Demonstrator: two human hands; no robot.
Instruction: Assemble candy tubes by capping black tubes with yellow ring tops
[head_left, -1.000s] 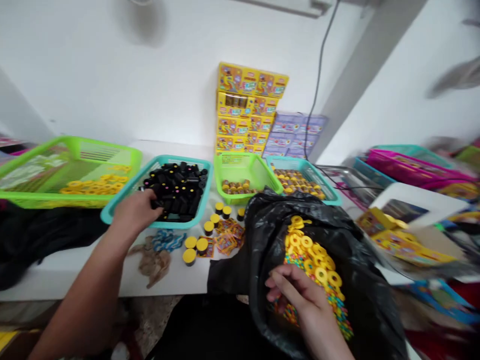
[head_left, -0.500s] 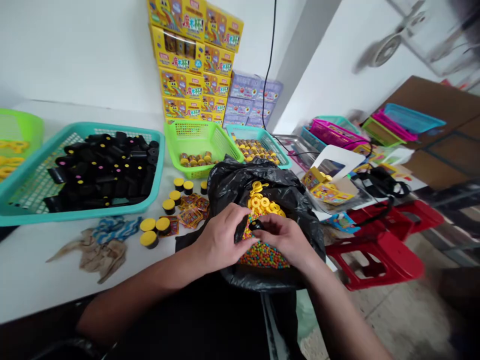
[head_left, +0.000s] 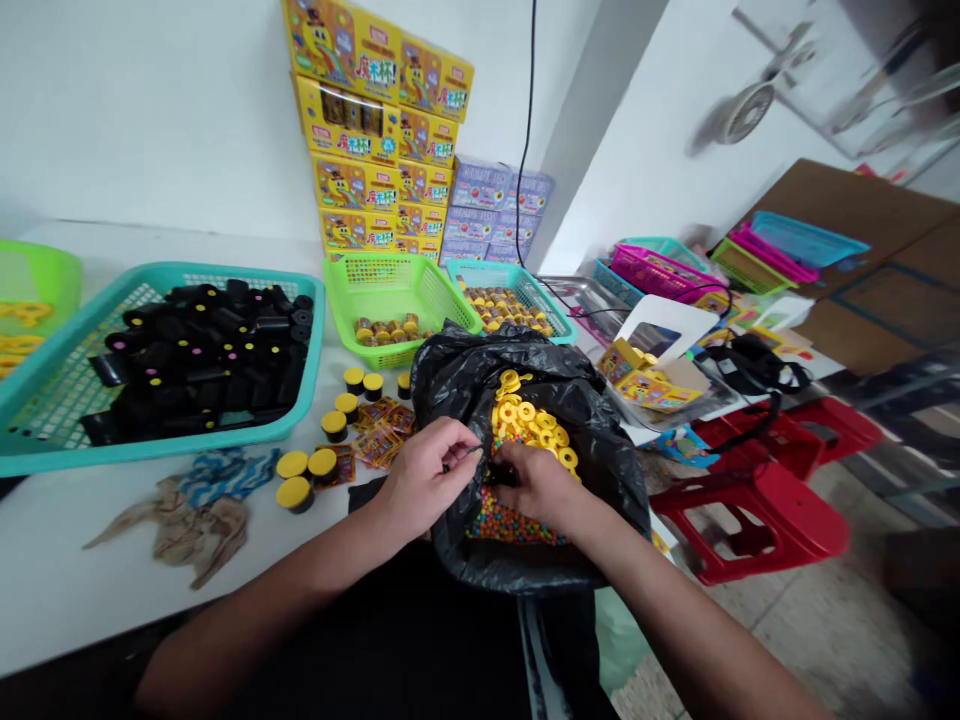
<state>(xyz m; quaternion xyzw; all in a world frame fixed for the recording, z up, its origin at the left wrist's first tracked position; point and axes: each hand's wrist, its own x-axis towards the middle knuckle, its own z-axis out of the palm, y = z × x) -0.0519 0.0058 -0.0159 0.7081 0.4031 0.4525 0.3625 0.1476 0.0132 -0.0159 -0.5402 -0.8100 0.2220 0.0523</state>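
My left hand (head_left: 431,465) is at the left rim of a black plastic bag (head_left: 465,365), its thumb and fingers pinched together around something dark and mostly hidden. Inside the bag, my right hand (head_left: 538,487) curls fingers and thumb around a small black piece (head_left: 501,472) low among the candies. Small multicoloured candy balls (head_left: 510,522) fill the bag's near part. Yellow rings (head_left: 527,412) lie on top of them toward the far side. To the left on the table stand several black cups with yellow lids (head_left: 322,464), beside printed packets (head_left: 377,440).
A teal basket (head_left: 319,350) holds black cylinders. Behind the bag are a green basket (head_left: 360,270) and a light-blue basket (head_left: 555,310) with filled cups. Yellow boxes (head_left: 356,185) are stacked by the wall. A cloth (head_left: 199,525) lies at left; red stools (head_left: 757,520) stand at right.
My hands have moved apart: the left went left to the bag's rim, and the right came slightly lower into the candies. The black piece between them is now largely covered by the right hand.
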